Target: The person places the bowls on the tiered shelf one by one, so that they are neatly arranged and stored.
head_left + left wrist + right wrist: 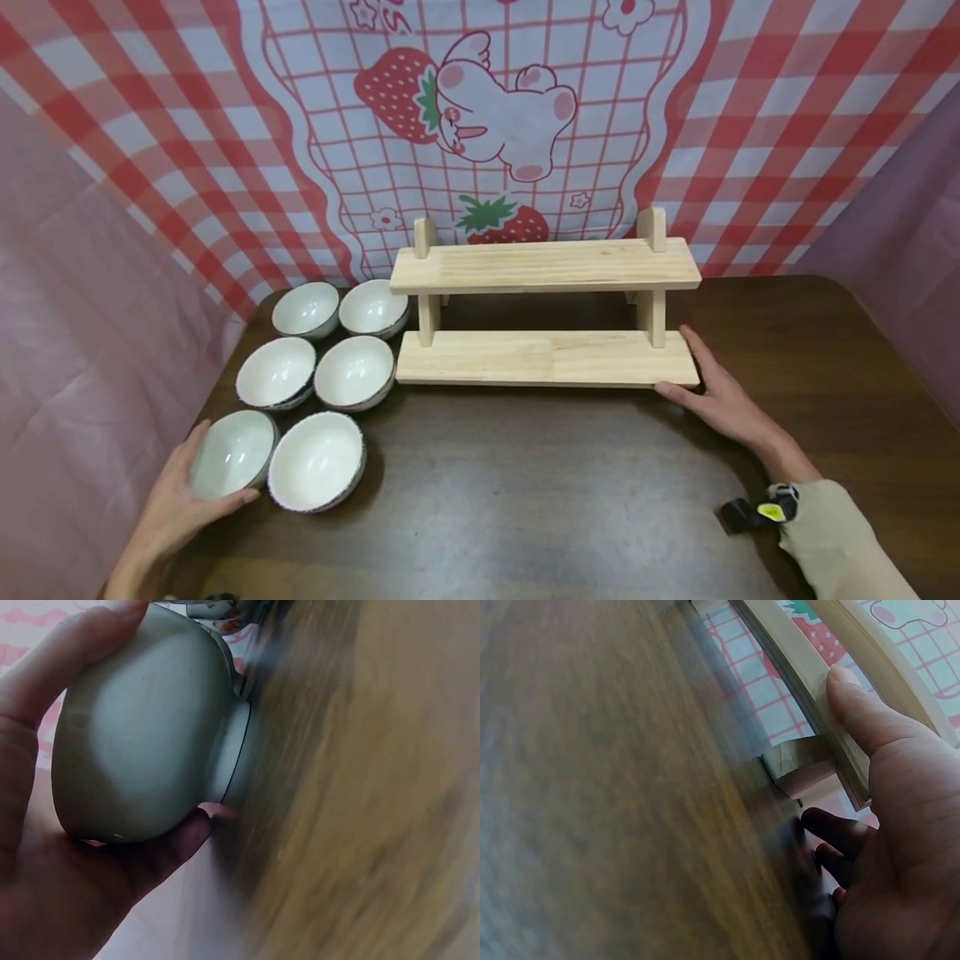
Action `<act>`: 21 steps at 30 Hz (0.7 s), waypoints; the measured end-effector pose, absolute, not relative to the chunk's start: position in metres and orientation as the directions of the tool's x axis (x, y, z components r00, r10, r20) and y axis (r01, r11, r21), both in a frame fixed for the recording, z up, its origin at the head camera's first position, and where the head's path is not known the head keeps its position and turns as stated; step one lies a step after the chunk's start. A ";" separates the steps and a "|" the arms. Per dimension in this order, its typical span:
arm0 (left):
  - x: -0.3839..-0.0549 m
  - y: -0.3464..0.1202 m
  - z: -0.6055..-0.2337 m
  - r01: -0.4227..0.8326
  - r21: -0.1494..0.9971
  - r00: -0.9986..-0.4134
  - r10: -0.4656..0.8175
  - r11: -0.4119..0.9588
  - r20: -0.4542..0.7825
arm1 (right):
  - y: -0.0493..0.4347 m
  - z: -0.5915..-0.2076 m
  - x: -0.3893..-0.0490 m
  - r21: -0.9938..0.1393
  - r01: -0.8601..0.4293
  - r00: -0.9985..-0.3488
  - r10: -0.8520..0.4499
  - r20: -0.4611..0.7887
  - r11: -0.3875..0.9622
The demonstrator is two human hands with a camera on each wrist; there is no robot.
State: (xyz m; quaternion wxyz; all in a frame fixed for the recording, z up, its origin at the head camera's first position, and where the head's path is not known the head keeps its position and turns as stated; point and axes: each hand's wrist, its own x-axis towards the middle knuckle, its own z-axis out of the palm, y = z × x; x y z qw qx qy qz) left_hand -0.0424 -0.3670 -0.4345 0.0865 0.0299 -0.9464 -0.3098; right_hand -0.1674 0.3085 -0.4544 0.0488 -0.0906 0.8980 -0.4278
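Note:
My left hand (168,500) grips a pale grey-green bowl (234,454) at the front left of the table, thumb on its near side and fingers round its far left side. The left wrist view shows the smooth outer wall of that bowl (150,727) and its foot close to the wood. At the right end of a two-tier wooden shelf (547,358), my right hand (723,400) holds the lower board. In the right wrist view the thumb (855,701) lies against the board's edge, while the other fingers curl below, near the shelf's foot (802,761).
Beside the held bowl stands a white bowl (317,461). Several more bowls, among them one at the back (306,308), stand in rows left of the shelf. A red-and-white checked cloth (795,108) hangs behind the brown table (525,500); pink cloth (75,333) hangs at the left.

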 end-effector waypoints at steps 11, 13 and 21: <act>-0.042 -0.363 -0.437 -0.015 0.612 -0.965 -0.172 0.791 0.198 | 0.308 -0.455 -0.167 -0.784 -0.121 -0.980 -0.199 -0.003 0.609; -0.042 -0.362 -0.437 -0.025 0.620 -0.963 -0.185 0.784 0.196 | 0.308 -0.455 -0.167 -0.785 -0.117 -0.980 -0.200 -0.008 0.609; -0.041 -0.361 -0.439 -0.054 0.639 -0.954 -0.229 0.768 0.194 | 0.308 -0.453 -0.168 -0.783 -0.101 -0.979 -0.201 -0.032 0.614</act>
